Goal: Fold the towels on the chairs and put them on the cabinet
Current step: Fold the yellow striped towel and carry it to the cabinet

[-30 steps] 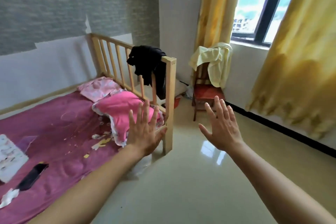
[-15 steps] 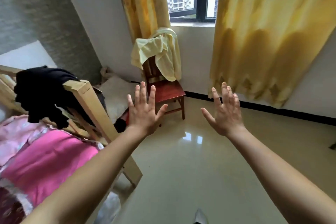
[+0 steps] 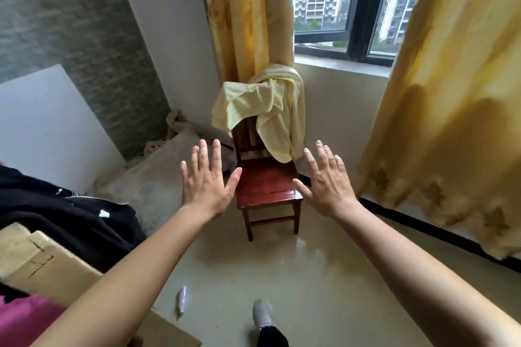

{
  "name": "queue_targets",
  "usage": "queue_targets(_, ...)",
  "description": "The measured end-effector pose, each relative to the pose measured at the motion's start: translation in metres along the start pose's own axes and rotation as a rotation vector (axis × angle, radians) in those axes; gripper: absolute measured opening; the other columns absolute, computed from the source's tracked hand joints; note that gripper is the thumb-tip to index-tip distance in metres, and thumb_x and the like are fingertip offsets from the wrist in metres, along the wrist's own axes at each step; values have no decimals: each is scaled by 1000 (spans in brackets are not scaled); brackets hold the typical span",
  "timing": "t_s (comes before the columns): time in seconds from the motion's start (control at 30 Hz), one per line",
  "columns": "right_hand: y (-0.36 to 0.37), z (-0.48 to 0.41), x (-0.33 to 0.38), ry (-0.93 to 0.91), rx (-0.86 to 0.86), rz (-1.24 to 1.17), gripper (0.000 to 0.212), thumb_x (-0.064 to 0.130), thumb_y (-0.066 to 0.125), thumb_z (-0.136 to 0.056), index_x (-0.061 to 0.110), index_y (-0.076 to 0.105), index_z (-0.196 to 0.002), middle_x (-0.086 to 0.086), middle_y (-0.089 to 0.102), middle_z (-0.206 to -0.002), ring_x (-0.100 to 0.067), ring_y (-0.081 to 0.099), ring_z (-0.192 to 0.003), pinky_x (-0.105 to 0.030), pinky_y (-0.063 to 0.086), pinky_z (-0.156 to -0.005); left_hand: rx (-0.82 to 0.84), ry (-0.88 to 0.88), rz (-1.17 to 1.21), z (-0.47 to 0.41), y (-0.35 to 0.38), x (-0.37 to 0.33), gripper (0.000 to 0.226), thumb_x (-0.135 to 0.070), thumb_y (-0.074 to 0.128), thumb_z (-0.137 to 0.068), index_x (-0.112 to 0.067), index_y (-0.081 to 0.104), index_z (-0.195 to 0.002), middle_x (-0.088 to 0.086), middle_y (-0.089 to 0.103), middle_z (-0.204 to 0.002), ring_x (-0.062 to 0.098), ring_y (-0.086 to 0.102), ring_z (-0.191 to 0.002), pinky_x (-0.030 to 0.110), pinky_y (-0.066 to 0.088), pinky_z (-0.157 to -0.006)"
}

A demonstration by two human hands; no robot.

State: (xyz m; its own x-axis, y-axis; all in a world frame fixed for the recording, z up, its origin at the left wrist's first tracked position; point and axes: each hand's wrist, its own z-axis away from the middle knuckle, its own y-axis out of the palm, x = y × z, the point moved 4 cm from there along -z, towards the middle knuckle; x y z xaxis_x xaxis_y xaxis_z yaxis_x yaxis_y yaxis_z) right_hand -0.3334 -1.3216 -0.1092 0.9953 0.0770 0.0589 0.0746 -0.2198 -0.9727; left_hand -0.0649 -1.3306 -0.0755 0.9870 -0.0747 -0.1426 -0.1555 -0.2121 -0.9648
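A pale yellow towel (image 3: 267, 108) hangs crumpled over the backrest of a small red-brown wooden chair (image 3: 266, 186) under the window. My left hand (image 3: 207, 180) is stretched out in front of me, fingers straight and spread, just left of the chair seat. Held the same way, my right hand (image 3: 328, 180) sits just right of the seat. Both hands hold nothing and touch nothing. No cabinet is in view.
A wooden bed frame (image 3: 36, 265) with a black garment (image 3: 70, 217) draped on it fills the lower left. Yellow curtains (image 3: 439, 93) hang on both sides of the window. A grey cushion (image 3: 152, 186) lies on the floor left of the chair. My shoe (image 3: 262, 315) shows on the glossy floor.
The view has swung right and come closer to the chair. The chair and yellow towel now sit centred between my two raised hands, and the bed has slid to the lower left.
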Motion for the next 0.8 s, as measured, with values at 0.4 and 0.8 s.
queue_targets(0.4, 78, -297, -107, 75, 102, 16, 81, 62, 34, -98, 16, 9, -160, -15, 12, -166, -29, 12, -153, -41, 18, -121, 223, 50, 157, -314, 119, -38, 80, -62, 26, -97, -24, -14, -155, 9, -6, -165, 25, 6, -151, 45, 14, -121)
queue_targets(0.8, 193, -580, -207, 53, 173, -254, 77, 57, 38, -99, 15, 13, -158, -13, 16, -164, -30, 23, -149, -45, 35, -113, 574, -506, 613, -547, 292, -100, 79, -58, 35, -99, -17, 4, -158, 8, 7, -165, 24, 8, -152, 42, 14, -122)
